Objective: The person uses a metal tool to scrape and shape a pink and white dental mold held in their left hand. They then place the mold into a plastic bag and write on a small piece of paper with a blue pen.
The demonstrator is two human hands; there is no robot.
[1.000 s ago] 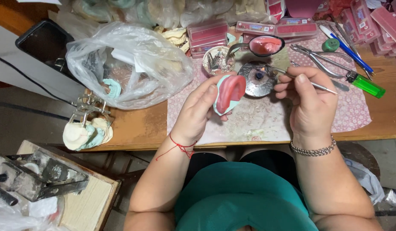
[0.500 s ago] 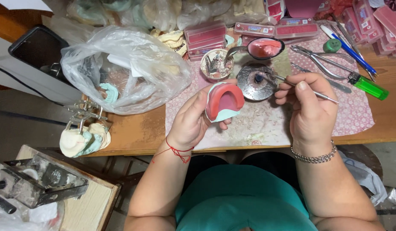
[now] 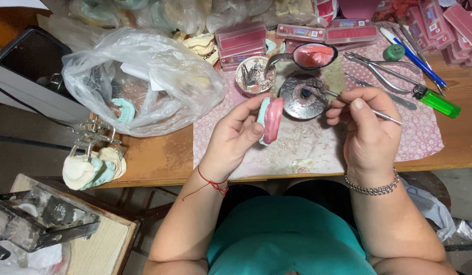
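My left hand [image 3: 236,133] grips a pale green dental cast topped with pink wax [image 3: 270,119], turned on edge above the patterned cloth [image 3: 317,147]. My right hand [image 3: 366,130] pinches a thin metal wax tool [image 3: 348,101] like a pen. The tool's tip rests at the middle of a round metal burner [image 3: 299,98], just right of the cast. A red thread circles my left wrist and a chain bracelet my right.
A clear plastic bag [image 3: 144,76] with casts lies at left. A ladle of pink wax [image 3: 311,55], a small bowl of bits [image 3: 254,76], pliers [image 3: 381,69], a green lighter [image 3: 439,102] and pink boxes [image 3: 241,39] crowd the back. An articulator with casts [image 3: 90,163] hangs off the table edge.
The left hand turned the cast from face-up to on edge and shifted it slightly. The right hand's tool tip stayed at the burner.
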